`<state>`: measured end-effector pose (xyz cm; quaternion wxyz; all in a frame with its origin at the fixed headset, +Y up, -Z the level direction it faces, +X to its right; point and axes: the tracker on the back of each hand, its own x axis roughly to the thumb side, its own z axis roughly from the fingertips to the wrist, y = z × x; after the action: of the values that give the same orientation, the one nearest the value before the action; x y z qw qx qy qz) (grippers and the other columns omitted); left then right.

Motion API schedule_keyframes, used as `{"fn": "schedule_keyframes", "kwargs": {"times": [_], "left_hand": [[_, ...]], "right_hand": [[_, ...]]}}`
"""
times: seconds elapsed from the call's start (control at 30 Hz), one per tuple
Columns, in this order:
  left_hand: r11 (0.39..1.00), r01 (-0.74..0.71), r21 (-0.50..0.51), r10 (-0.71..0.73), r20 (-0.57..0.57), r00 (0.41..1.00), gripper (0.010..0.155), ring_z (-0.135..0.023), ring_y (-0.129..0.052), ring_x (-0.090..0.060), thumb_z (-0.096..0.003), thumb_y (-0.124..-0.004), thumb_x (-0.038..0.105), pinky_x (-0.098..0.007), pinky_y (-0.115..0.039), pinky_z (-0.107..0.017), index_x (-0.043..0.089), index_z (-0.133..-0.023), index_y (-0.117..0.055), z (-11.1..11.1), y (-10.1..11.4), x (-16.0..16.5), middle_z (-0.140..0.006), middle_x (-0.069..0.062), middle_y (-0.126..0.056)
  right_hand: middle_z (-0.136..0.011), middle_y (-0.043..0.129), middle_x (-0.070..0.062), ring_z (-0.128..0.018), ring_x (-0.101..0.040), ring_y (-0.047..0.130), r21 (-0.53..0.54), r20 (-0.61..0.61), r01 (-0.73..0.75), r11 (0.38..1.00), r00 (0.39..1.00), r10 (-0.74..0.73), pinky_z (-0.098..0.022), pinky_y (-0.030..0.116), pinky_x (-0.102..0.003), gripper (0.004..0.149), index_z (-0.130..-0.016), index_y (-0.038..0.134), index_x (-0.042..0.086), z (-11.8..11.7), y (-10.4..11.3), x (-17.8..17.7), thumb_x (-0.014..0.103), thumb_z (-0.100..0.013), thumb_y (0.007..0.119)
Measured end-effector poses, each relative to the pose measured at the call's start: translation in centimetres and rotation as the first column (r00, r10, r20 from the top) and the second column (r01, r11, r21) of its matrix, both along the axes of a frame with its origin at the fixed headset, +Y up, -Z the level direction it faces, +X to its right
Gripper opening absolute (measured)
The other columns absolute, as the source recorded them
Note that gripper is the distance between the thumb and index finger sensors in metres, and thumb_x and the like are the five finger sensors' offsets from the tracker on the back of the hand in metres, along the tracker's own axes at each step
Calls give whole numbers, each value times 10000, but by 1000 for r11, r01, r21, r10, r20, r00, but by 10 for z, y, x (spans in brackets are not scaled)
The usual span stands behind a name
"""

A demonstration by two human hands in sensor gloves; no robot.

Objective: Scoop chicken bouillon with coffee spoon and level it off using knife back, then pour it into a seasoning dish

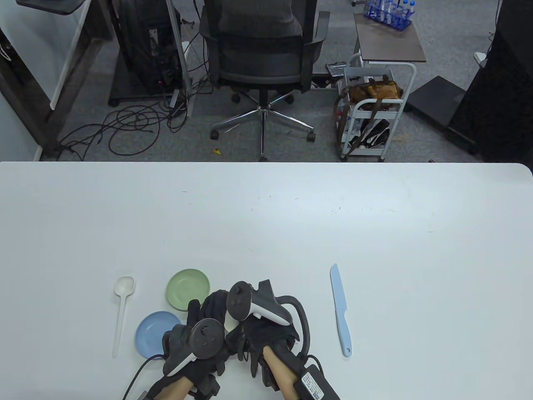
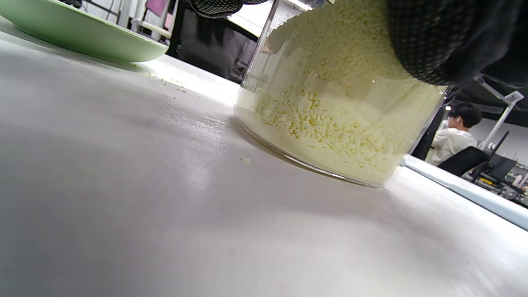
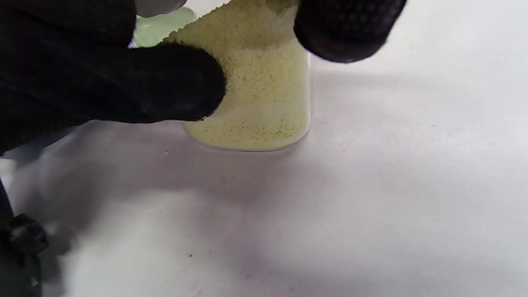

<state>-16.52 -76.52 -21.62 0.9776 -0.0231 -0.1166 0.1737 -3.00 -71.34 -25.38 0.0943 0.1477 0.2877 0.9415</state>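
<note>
A clear jar of yellow bouillon granules (image 1: 230, 324) stands on the white table (image 1: 266, 216), almost hidden under both gloved hands. My left hand (image 1: 195, 318) grips its side; a gloved finger (image 2: 433, 45) presses the jar's wall (image 2: 330, 123). My right hand (image 1: 243, 333) holds the jar (image 3: 264, 111) between thumb (image 3: 181, 82) and fingertip (image 3: 346, 29). Whether the jar has a lid is hidden. The white spoon (image 1: 123, 312) lies at the left. The light blue knife (image 1: 340, 310) lies at the right. Neither is touched.
A green dish (image 1: 187, 288) and a blue dish (image 1: 152, 333) sit just left of the jar; the green dish (image 2: 82, 33) is close beside it. A few stray granules (image 2: 245, 160) lie on the table. Beyond the far edge stand an office chair (image 1: 262, 50) and a cart (image 1: 374, 112).
</note>
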Motion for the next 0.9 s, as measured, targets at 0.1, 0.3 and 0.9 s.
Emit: {"fn": "schedule_keyframes", "kwargs": {"times": [0.1,0.3,0.9], "left_hand": [[1000,4,-1,-4,-2,1000,1184,-1136,-479,-289,-251,-877,639,-640,-279,-792,150,-1042,-144,0,0,0,-1156,-110,-363],[1000,-3,-4,3,-2,1000,1185,-1132,-488,-291,-249,-890,621,-644,-280,-790,145,-1041,-149,0,0,0,-1153,-115,-371],[1000,-11,10,11,-17,1000,1173,-1130,-457,-309,-260,-880,639,-643,-259,-783,157,-1036,-144,2,0,-2,-1154,-119,-340]], "right_hand": [[-964,102,-401,-653,-559,625,-9,-4,3,1000,1000,-4,-366,775,-419,1053,-956,3,64,-1,1,1,466,-463,842],[-965,104,-406,-653,-564,629,-19,-6,2,1000,1000,-3,-370,774,-432,1044,-955,15,62,-2,1,0,455,-461,847],[-1037,17,-290,-691,-610,566,-155,19,240,958,971,-240,-435,719,-457,1029,-970,34,95,-14,6,21,474,-472,851]]}}
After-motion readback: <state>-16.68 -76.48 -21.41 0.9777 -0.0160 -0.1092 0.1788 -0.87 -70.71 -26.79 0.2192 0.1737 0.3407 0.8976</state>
